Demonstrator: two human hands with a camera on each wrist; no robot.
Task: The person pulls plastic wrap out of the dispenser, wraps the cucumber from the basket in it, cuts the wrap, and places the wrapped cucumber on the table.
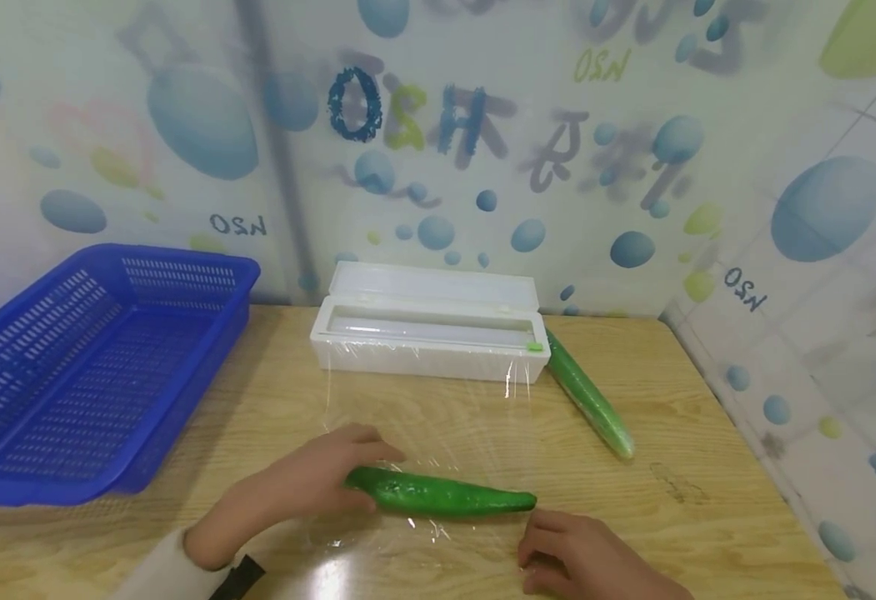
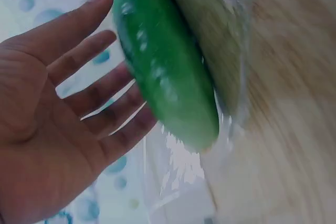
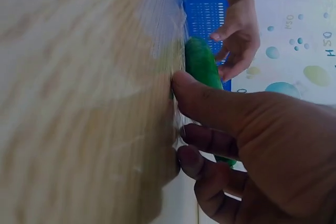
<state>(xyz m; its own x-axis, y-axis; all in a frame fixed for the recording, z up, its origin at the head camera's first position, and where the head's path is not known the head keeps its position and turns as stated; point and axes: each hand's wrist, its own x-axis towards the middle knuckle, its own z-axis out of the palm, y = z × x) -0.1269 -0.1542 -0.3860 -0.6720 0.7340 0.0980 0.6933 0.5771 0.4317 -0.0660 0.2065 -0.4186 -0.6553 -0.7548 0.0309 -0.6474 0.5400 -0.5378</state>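
A green cucumber lies sideways on a sheet of clear plastic wrap, which stretches toward me from a white wrap dispenser box. My left hand is at the cucumber's thick left end; in the left wrist view its fingers are spread and extended beside the cucumber. Just past the thin right end is my right hand, its fingers bent. In the right wrist view, the thumb and fingertips stand apart from each other, down at the wrap on the table.
A second cucumber, shiny as if wrapped, lies right of the dispenser box. The box's lid is raised. At the left stands a blue plastic basket. A patterned wall borders the wooden table behind and on the right.
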